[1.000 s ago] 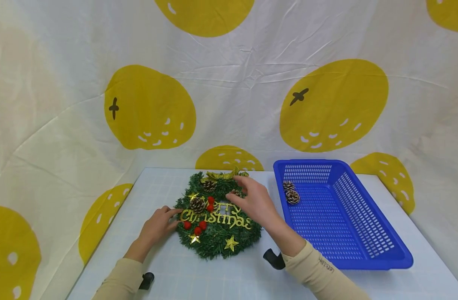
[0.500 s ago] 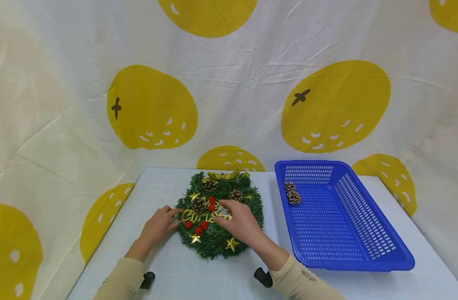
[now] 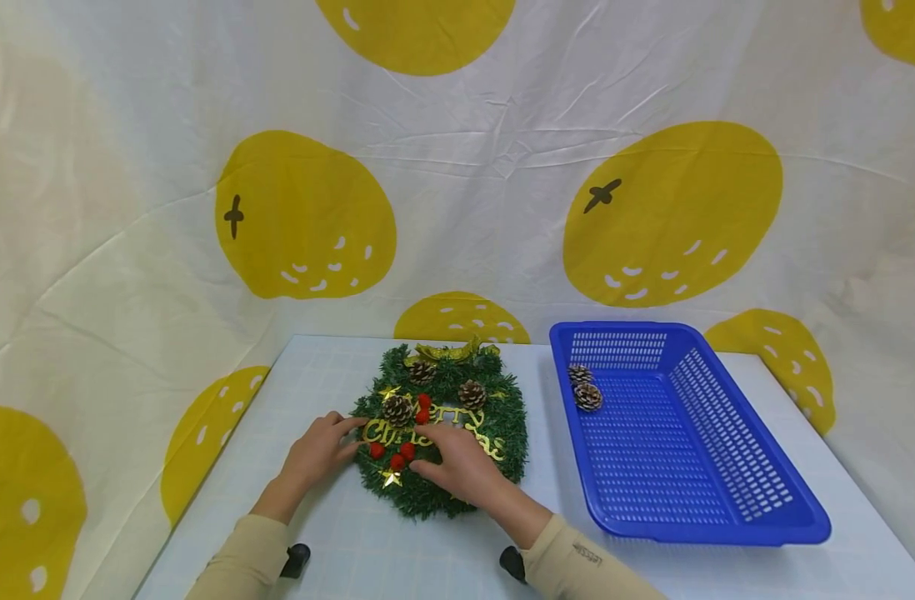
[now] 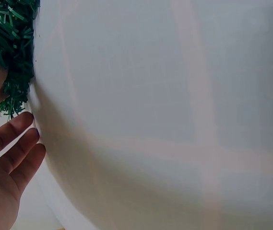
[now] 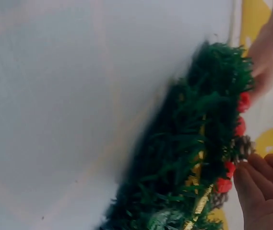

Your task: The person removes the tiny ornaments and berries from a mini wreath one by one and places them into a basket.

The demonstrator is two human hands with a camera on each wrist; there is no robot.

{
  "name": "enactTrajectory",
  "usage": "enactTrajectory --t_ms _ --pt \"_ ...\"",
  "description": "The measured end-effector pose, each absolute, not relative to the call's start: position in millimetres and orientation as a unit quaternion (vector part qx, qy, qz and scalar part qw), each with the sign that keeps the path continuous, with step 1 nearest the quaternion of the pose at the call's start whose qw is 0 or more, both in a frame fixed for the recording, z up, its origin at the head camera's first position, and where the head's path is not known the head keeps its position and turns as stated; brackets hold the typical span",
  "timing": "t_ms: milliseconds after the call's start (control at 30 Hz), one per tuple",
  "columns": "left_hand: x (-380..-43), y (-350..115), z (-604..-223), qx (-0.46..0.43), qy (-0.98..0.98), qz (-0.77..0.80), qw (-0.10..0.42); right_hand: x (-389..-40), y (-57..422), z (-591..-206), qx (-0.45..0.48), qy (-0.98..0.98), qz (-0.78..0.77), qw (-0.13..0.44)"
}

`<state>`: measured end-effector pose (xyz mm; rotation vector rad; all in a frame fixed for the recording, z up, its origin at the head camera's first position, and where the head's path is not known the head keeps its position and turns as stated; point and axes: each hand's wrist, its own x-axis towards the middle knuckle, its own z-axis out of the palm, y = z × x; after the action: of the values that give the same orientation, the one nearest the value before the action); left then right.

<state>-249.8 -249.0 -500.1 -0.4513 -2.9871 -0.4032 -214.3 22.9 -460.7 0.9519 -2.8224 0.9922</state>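
A round green Christmas wreath [image 3: 442, 496] lies on the table, with gold "Merry Christmas" lettering [image 3: 495, 446], red pompoms [image 3: 397, 461], pine cones [image 3: 472, 394] and gold stars [image 3: 391, 478]. At its left edge, my left hand [image 3: 315, 450] pinches the greenery between thumb and forefinger; the other fingers [image 4: 23, 148] are loosely extended in the left wrist view. My right hand [image 3: 461, 467] hovers over the lower middle, thumb and fingers spread apart with nothing between them, near the red pompoms. It hides part of the lettering and the lower right star.
A blue plastic basket [image 3: 716, 535] stands on the right of the table, with two pine cones [image 3: 588, 397] against its left wall. A gold ribbon [image 3: 450, 353] tops the wreath. Behind the table [image 3: 330, 542] hangs a white cloth [image 3: 465, 208] with yellow fruit prints.
My right hand has moved left and toward me, from the wreath's upper right to its lower middle, uncovering the right pine cone. The left hand has stayed in place.
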Motion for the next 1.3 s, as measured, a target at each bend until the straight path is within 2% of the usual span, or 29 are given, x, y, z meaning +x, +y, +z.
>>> enactTrajectory --t_ms 333,900,1300 --pt "-250 -250 -499 -0.151 -0.979 -0.132 0.044 -221 15 -473 0.337 -0.901 0.269 0.037" --pt "-249 -249 -496 -0.157 -0.976 -0.144 0.040 -224 1 -481 0.310 -0.926 0.191 0.102" --pt "-248 -249 -495 -0.152 -0.978 -0.141 0.033 -224 -4 -484 0.325 -0.919 0.160 0.155"
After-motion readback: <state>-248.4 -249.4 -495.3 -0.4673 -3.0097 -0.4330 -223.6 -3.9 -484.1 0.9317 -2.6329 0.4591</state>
